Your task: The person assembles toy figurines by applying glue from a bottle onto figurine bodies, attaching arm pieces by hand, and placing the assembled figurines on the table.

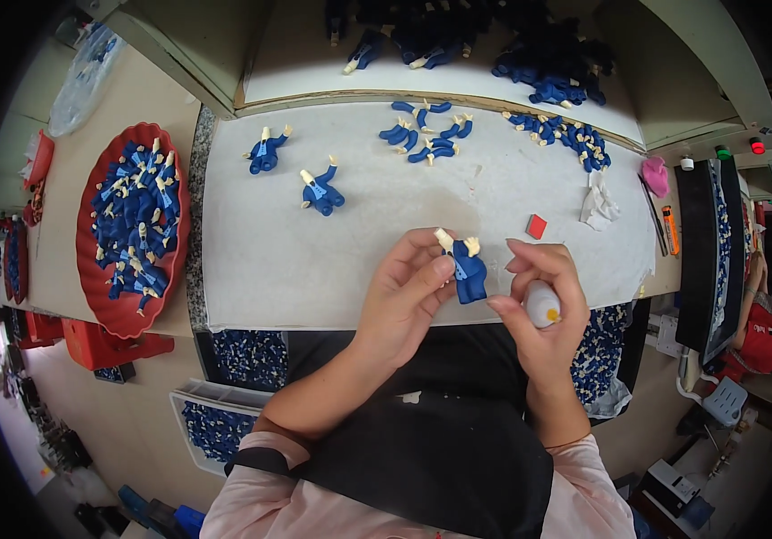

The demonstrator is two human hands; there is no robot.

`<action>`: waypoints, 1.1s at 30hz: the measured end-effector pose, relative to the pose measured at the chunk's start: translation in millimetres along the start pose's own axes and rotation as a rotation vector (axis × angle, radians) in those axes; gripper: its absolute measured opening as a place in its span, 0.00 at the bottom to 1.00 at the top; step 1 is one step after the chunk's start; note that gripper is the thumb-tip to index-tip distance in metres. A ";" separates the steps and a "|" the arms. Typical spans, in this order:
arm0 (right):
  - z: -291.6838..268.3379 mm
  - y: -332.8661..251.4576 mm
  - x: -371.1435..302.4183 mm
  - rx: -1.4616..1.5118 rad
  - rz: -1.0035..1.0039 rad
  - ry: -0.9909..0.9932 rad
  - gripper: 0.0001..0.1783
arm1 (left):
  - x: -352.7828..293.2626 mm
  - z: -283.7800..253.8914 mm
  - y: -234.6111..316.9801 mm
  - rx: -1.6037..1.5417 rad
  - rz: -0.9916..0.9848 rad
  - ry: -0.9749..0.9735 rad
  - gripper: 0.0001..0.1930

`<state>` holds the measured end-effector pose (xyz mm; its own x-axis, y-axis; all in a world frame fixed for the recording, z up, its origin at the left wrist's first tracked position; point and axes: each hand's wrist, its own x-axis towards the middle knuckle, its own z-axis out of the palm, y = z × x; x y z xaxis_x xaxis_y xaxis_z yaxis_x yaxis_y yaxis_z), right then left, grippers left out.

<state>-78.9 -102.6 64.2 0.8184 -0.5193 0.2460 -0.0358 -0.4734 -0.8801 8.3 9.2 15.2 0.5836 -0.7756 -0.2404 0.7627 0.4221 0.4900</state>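
Observation:
Over the near middle of the white-covered table [314, 287], my left hand [408, 287] pinches a blue toy figure [469, 274] with a cream neck peg and a cream hand. Close beside it on the right, my right hand [543, 296] curls around a small white bottle [541, 304] with a yellow spot on its end. The right thumb and forefinger are near the figure, apart from it as far as I can see. Two more blue figures, one farther back [266, 150] and one closer [321, 190], lie on the left. Loose blue arms [424, 133] are scattered at the back.
A red scalloped tray [89, 269] heaped with figures stands at left. More blue arms [575, 139] pile at back right, near crumpled tissue [599, 205] and a small red block [537, 226]. A shelf with blue figures [552, 88] rises behind. Bins of blue parts [220, 431] sit below.

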 end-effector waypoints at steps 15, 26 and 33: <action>9.5 11.7 12.1 0.093 0.136 -0.047 0.08 | -1.0 5.3 4.3 0.735 0.426 0.040 0.11; -3.7 31.8 12.9 -0.012 0.042 -0.010 0.20 | 28.5 -1.0 87.7 2.103 0.695 -0.032 0.13; -22.4 42.2 5.4 -0.006 0.074 0.046 0.21 | 38.6 -16.4 147.9 2.310 0.558 0.039 0.12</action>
<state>-88.8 -141.4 37.5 0.7862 -0.5852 0.1984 -0.0989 -0.4361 -0.8944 148.2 49.4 64.6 0.5669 -0.8004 0.1950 -0.8179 -0.5187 0.2490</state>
